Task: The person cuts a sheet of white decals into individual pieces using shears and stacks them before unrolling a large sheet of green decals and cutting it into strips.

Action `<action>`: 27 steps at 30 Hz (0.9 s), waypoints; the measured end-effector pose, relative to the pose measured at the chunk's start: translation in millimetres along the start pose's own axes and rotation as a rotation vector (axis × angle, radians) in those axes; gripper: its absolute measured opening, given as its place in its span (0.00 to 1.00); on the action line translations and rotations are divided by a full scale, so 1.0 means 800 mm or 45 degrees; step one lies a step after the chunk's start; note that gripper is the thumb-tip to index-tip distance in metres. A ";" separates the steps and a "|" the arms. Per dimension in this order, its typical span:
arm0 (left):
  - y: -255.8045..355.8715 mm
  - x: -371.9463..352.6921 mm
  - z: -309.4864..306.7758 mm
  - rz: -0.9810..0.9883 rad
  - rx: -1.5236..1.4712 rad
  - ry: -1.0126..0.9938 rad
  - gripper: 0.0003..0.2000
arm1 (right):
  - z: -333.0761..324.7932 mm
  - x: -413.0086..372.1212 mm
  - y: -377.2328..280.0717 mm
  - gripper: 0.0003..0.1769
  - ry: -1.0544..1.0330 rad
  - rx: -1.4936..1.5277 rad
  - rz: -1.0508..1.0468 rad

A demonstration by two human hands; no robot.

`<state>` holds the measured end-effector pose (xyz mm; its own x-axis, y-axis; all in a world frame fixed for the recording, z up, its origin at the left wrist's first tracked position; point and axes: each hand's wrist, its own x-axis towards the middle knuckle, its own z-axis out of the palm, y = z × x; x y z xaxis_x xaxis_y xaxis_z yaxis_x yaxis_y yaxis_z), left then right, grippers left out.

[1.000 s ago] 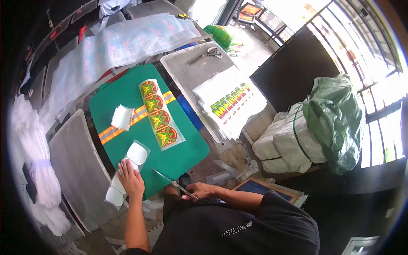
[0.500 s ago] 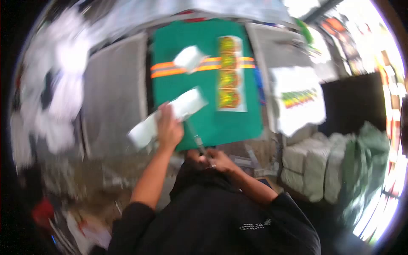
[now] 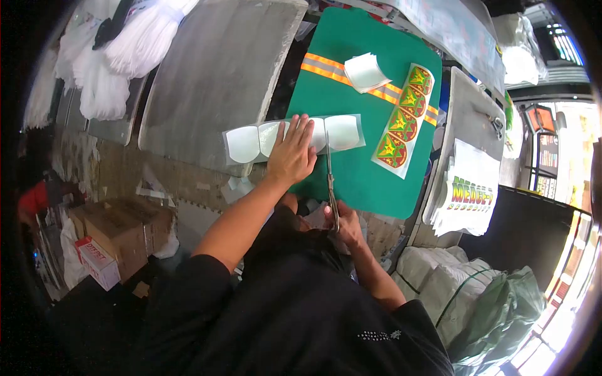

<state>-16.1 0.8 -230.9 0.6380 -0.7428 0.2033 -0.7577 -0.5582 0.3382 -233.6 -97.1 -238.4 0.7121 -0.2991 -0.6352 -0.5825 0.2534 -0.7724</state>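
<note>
My left hand (image 3: 293,150) lies flat, fingers stretched, on a clear strip (image 3: 343,133) bearing several white rounded shapes. My right hand (image 3: 343,222) grips the handles of scissors (image 3: 331,182), whose blades point up at the strip, between its two right-hand shapes. Beneath the strip's right part is a green board (image 3: 370,182) with an orange and grey striped band (image 3: 323,66). A small stack of white pieces (image 3: 365,71) sits on that band. To its right lies a printed strip (image 3: 404,119) with red, green and yellow emblems.
Grey boards (image 3: 207,75) stand at the left and right of the green one. White printed sheets (image 3: 467,188) lie on the right board. White bundles (image 3: 138,44) hang at upper left. Cardboard boxes (image 3: 119,235) are at lower left, wrapped sacks (image 3: 439,282) at lower right. A person in red (image 3: 37,200) is at far left.
The view has turned and sharpened. The white-shape strip, tilted before, now lies nearly level under my left hand's spread fingers. The scissor blades now meet the strip.
</note>
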 end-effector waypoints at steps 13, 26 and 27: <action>0.001 0.000 -0.001 -0.017 -0.010 0.001 0.30 | 0.004 -0.018 -0.048 0.21 0.077 -0.410 0.009; 0.000 -0.001 0.002 -0.007 -0.035 0.041 0.29 | 0.003 0.014 -0.059 0.22 0.022 -0.177 0.098; -0.001 -0.001 0.002 -0.006 -0.034 0.035 0.29 | 0.005 0.012 -0.062 0.23 0.024 -0.262 0.063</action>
<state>-16.1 1.1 -232.5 0.6455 -0.7293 0.2269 -0.7508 -0.5516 0.3633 -196.3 -109.1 -206.1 0.6743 -0.3084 -0.6710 -0.6857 0.0759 -0.7240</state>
